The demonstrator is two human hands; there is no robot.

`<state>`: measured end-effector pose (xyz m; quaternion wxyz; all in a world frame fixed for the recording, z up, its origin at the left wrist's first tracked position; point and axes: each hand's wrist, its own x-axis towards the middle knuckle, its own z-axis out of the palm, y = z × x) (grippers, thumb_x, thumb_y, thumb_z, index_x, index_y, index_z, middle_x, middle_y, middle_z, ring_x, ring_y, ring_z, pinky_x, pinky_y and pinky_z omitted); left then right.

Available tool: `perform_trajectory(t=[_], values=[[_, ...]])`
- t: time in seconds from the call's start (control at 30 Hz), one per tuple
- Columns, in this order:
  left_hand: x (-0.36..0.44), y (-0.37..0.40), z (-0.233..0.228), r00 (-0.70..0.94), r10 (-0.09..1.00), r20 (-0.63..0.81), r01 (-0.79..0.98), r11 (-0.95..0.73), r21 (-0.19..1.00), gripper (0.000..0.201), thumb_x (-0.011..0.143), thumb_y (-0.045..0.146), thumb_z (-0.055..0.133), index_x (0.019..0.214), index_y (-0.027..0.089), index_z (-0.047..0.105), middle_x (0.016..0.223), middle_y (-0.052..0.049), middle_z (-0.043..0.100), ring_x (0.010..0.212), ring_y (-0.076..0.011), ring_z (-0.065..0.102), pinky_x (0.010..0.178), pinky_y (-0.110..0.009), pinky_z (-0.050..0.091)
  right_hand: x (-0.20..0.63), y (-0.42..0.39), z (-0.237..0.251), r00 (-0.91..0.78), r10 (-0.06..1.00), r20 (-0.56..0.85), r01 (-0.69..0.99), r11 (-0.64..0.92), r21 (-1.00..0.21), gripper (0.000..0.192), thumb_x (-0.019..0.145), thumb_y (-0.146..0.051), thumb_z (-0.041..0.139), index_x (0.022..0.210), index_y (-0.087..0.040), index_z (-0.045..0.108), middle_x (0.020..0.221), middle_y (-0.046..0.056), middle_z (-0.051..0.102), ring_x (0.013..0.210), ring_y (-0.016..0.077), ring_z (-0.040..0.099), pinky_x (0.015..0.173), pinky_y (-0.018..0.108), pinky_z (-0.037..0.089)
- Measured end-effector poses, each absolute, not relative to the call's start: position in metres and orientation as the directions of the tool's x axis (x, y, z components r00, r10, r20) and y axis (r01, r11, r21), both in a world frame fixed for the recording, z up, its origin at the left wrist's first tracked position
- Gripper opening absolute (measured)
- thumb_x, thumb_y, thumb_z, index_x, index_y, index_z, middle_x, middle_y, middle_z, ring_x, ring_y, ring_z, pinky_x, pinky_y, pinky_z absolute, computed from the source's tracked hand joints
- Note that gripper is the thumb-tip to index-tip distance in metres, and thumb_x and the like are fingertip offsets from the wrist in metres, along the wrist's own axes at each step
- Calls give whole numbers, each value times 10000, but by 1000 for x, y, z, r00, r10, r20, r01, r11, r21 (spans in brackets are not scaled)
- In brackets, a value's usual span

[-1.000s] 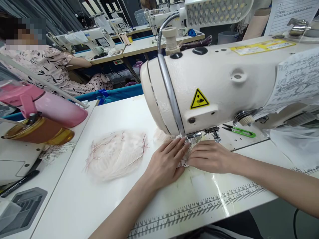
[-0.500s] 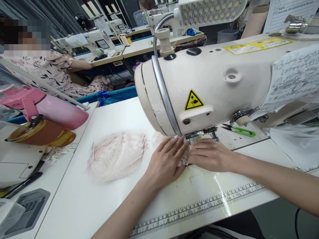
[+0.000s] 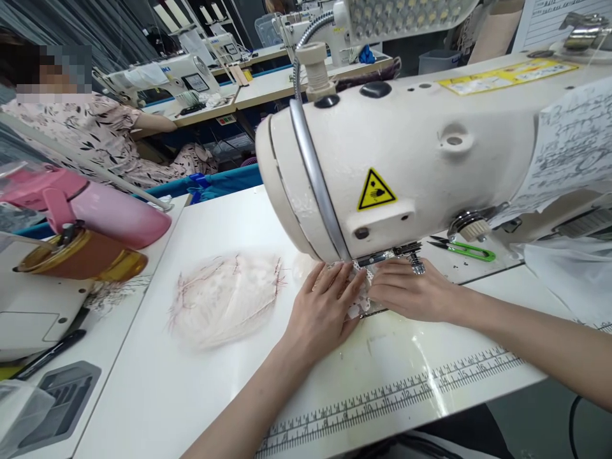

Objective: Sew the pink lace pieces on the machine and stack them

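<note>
Both hands are lying flat on the white bench point(image 3: 201, 382), right under the head of the sewing machine point(image 3: 406, 159). The left hand point(image 3: 325, 312) is spreading open, palm down, fingers pointing to abt 1 o'clock & pressing on a small lace piece point(image 3: 359, 299). The right hand point(image 3: 411, 290) is also lying open & flat, fingers pointing to abt 9 o'clock, tips touching the same lace piece.

The lace piece is sitting between the two hands: at 3 o'clock of the left hand, at 9 o'clock of the right, mostly hidden by the fingers. Its far edge is running up to the presser foot point(image 3: 377, 258), which is showing just at 12 o'clock of the lace. Can't tell whether the needle is down.

At 9 o'clock of the left hand, well apart, a pale pile of lace pieces point(image 3: 224, 296) w/ reddish thread ends is lying on the bench. At 2 o'clock of the right hand, green snips point(image 3: 461, 248) are lying on the machine bed. A printed ruler strip point(image 3: 392, 398) is running along the near bench edge at 6 o'clock. Far at 9 o'clock a pink bottle point(image 3: 109, 213) is lying above an amber jar point(image 3: 81, 258). At 10 o'clock, a co-worker in a patterned top point(image 3: 90, 137) is sitting at another machine.
</note>
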<state>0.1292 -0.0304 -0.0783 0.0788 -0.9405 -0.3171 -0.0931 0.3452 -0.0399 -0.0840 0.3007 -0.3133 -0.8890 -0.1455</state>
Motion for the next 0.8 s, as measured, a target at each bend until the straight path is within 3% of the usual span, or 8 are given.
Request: perform_trajectory(t=[0.4, 0.57, 0.7, 0.8], values=[[131, -32, -77, 777, 613, 145, 629, -767, -126, 661, 802, 385, 596, 1407, 191, 415, 1373, -126, 521, 1258, -307, 483, 1108, -523, 298, 351, -37, -75, -641, 467, 609, 684, 707, 178, 167, 922, -192, 507, 802, -195, 623, 723, -54, 673, 666, 84, 553, 612, 286, 334], [130, -33, -81, 801, 544, 251, 587, -797, -144, 505, 866, 336, 535, 1338, 164, 492, 1364, -131, 529, 1254, -301, 498, 1100, -541, 320, 351, -38, -75, -624, 511, 591, 723, 665, 188, 184, 940, -217, 493, 810, -203, 623, 737, -62, 680, 618, 74, 554, 600, 296, 327], [131, -35, -82, 836, 390, 386, 479, -862, -164, 295, 906, 173, 475, 1170, 126, 598, 1273, -93, 612, 1195, -217, 562, 1092, -430, 391, 350, -39, -74, -622, 508, 596, 727, 657, 200, 177, 931, -198, 503, 806, -202, 628, 765, -57, 688, 649, 77, 561, 614, 293, 346], [131, -35, -78, 826, 393, 404, 481, -865, -143, 204, 903, 134, 478, 1028, 127, 639, 1200, -90, 659, 1130, -194, 611, 1056, -375, 443, 348, -40, -77, -634, 499, 590, 696, 701, 156, 164, 907, -138, 515, 825, -212, 637, 823, -59, 702, 725, 82, 582, 629, 276, 372]])
